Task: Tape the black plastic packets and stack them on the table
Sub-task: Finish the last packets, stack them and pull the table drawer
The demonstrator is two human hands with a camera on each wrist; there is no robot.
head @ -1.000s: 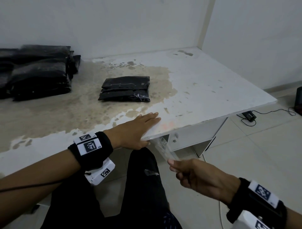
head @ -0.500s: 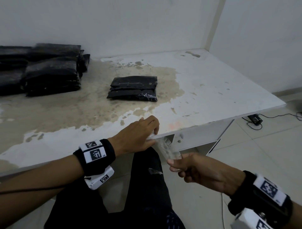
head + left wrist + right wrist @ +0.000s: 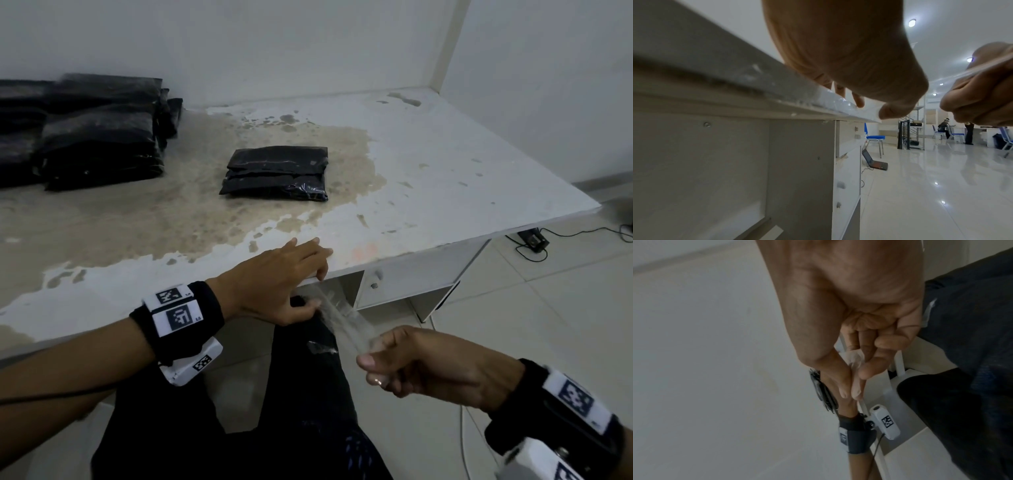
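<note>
One black plastic packet (image 3: 276,174) lies flat in the middle of the stained white table (image 3: 428,192). A stack of black packets (image 3: 97,137) sits at the back left against the wall. My left hand (image 3: 318,284) rests on the table's front edge, fingers on top and thumb underneath, against the end of a clear tape strip (image 3: 346,322). The strip stretches down and right to my right hand (image 3: 370,356), which pinches its free end between thumb and forefinger. The right wrist view shows that pinch (image 3: 851,392). More clear tape (image 3: 830,100) lies stuck along the table edge.
My dark-trousered leg (image 3: 308,394) is under the table edge with a scrap of tape (image 3: 322,347) on it. A white drawer unit (image 3: 404,284) stands under the table. A cable and adapter (image 3: 532,240) lie on the tiled floor at right. Walls close the back and right.
My right hand has drawn the tape strip farther down and to the right, away from the table edge. My left hand stays at the edge, its fingers now flatter on top.
</note>
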